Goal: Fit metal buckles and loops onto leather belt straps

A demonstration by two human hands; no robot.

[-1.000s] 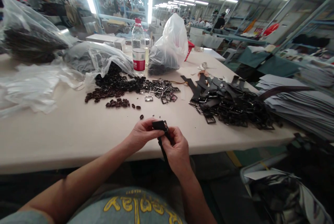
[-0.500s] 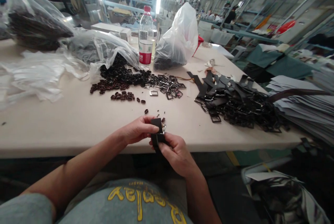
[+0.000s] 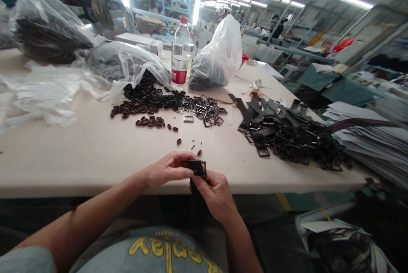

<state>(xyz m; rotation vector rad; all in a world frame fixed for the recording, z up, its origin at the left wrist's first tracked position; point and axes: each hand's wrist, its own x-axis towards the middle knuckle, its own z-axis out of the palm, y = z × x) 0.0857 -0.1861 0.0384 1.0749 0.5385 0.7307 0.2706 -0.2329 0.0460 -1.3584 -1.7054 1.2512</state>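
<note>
Just above the table's front edge, my left hand [image 3: 168, 169] and my right hand [image 3: 216, 190] meet on a black strap [image 3: 196, 167] with a metal buckle at its right end. My left fingers and thumb grip the strap from the left. From below and the right, my right thumb and fingers pinch it near the buckle, which they partly cover. On the table just beyond lie a small brown piece [image 3: 199, 152] and a single dark brown loop [image 3: 179, 141].
Brown and black loops [image 3: 149, 103] and loose buckles [image 3: 207, 109] are heaped ahead. Straps with buckles [image 3: 283, 133] pile up on the right, by stacked sheets [image 3: 360, 133]. Behind stand a bottle [image 3: 180, 60] and a plastic bag [image 3: 219, 52]; white plastic [image 3: 47, 94] lies left.
The strap end that stood up above the buckle is now folded down flat across it. My left thumb has shifted lower, and the camera view has tilted slightly.
</note>
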